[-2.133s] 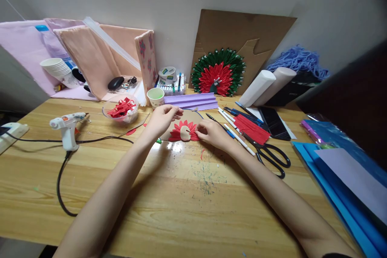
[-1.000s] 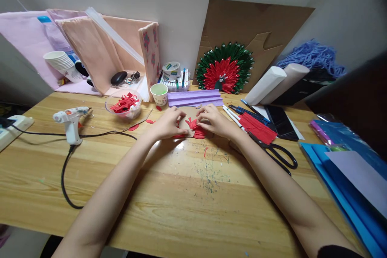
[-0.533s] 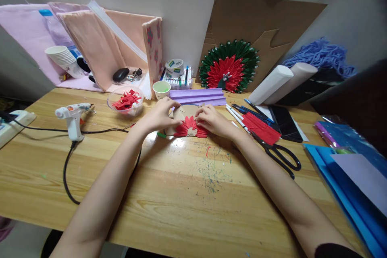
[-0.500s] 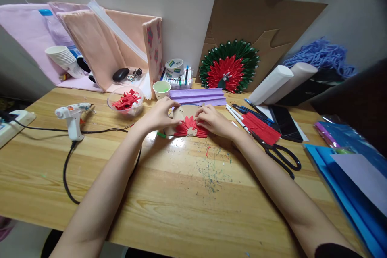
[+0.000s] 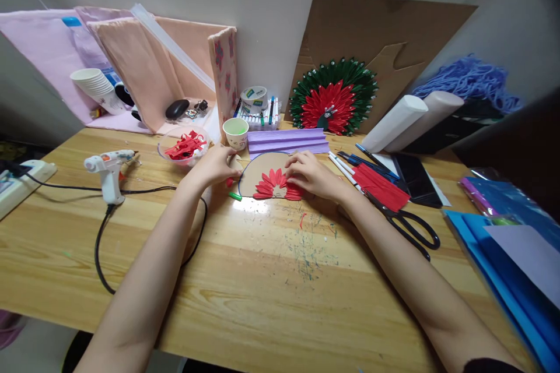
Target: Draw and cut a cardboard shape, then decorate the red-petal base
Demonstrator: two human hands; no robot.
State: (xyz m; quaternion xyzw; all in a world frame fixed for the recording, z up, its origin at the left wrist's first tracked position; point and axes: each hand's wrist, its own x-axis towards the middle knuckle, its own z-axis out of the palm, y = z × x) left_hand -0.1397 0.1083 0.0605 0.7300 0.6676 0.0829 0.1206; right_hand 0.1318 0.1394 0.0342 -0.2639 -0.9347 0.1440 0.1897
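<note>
A half-round cardboard piece (image 5: 262,170) with a blue-marked edge lies on the table, with red crepe-paper petals (image 5: 276,179) fanned along its lower edge. My right hand (image 5: 311,175) has its bent fingers closed over the right side of this cardboard and its petals; the fingertips are partly hidden. Left of it, my left hand (image 5: 214,166) is closed around a small beige cardboard scrap (image 5: 237,163) between thumb and fingers. A green marker cap (image 5: 235,196) and a small red thing (image 5: 230,182) lie just below that hand.
A glue gun (image 5: 109,172) stands at left, its black cord crossing the table. Behind are a bowl of red strips (image 5: 186,145), a paper cup (image 5: 236,133) and folded purple paper (image 5: 289,140). Scissors (image 5: 413,230) and red crepe paper (image 5: 380,186) lie at right.
My left hand has moved left, off the cardboard, taking the small scrap with it and uncovering the cardboard's left edge. My right hand stays over the right side of the petals.
</note>
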